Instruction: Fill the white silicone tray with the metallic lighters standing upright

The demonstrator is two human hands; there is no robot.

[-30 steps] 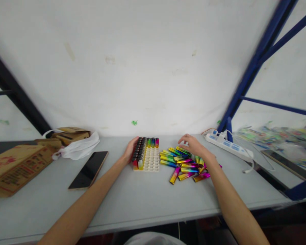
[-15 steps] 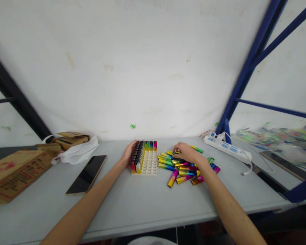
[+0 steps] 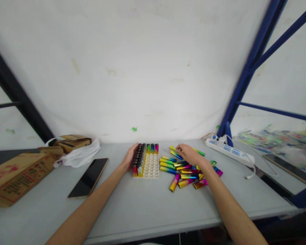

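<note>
My left hand is curled against the left side of a white tray with rows of round holes, steadying it. Dark-topped lighters stand upright in the left rows of that tray. Along its far edge stand three shiny coloured lighter casings. To the right lies a loose pile of metallic rainbow casings. My right hand is over the pile's far side, fingers bent down on a yellow-and-blue lighter casing; its fingertips are partly hidden.
A dark-screened phone lies left of my left forearm. Cardboard boxes and a white plastic bag are farther left. A white power strip with cables lies at the right, by a blue metal frame.
My right hand has shifted slightly; yellow-and-blue casings beneath its fingers now lie apart from the pile, on its far side. My left hand stays at the tray. The view has tilted slightly.
</note>
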